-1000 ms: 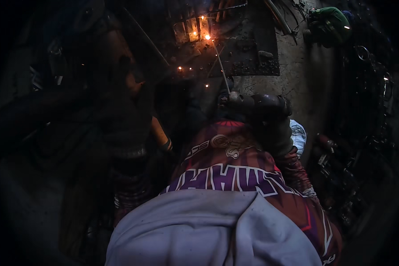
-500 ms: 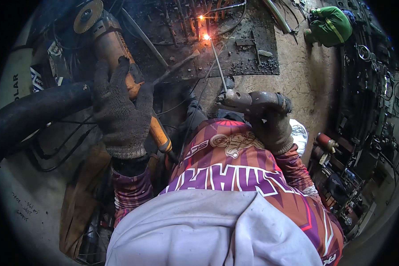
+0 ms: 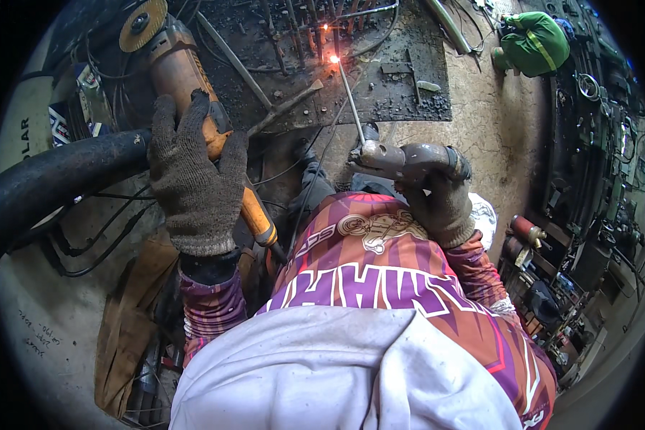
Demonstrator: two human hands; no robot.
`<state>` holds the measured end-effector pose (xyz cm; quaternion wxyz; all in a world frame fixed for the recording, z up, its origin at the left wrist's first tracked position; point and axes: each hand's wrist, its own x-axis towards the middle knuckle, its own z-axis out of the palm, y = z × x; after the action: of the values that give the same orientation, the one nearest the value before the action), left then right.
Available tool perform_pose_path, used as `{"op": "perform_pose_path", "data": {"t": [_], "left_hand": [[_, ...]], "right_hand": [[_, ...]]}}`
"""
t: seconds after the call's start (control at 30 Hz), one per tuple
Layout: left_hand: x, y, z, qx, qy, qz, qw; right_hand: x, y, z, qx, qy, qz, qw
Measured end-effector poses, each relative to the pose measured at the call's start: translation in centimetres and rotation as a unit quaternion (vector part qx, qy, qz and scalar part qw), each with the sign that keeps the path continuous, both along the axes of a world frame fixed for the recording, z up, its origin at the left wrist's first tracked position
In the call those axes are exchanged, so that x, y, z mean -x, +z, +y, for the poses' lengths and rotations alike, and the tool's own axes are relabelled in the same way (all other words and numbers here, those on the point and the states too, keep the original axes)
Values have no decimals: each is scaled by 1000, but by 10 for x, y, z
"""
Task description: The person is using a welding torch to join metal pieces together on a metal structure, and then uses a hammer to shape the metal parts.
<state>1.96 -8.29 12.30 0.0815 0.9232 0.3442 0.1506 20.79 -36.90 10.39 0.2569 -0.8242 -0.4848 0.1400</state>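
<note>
My left hand [image 3: 201,179], in a dark knitted glove, lies over an orange angle grinder [image 3: 175,68] with fingers and thumb spread. A flap-type disc [image 3: 143,25] is on the grinder's far end. Beside this hand a thick black curved tube [image 3: 79,161] passes under it. My right hand [image 3: 441,204], also gloved, is closed round a worn welding electrode holder [image 3: 387,159]. A thin electrode [image 3: 350,97] reaches forward from the holder to a bright arc [image 3: 335,59]. The arc sits among upright metal rods [image 3: 314,32] on a dark plate [image 3: 401,100].
Several cables and a flat bar [image 3: 235,61] lie around the plate. A person in green [image 3: 537,43] crouches at the far right. Machinery [image 3: 595,129] lines the right side, with a red cylinder [image 3: 527,229] near it. Brown cloth [image 3: 132,322] hangs at lower left.
The electrode and holder have shifted very slightly. The arc glows at nearly the same spot, and the smoky haze looks thinner. My left hand stays put.
</note>
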Motion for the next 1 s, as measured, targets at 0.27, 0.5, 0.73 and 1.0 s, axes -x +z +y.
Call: {"op": "perform_pose_path", "data": {"t": [0.27,0.5,0.73,1.0], "left_hand": [[-6,3,2,-10,-41,-66,997],[-4,-4,-1,56,-13,-85,995],[-2,0,0,50,-27,-64,996],[-3,4,-2,24,-9,-36,999]], "right_hand": [[1,3,10,-10,74,-262,962],[6,-18,-24,62,-5,-56,997],[4,-12,-15,-33,-66,48,996],[5,-4,-5,-29,-51,31,998]]}}
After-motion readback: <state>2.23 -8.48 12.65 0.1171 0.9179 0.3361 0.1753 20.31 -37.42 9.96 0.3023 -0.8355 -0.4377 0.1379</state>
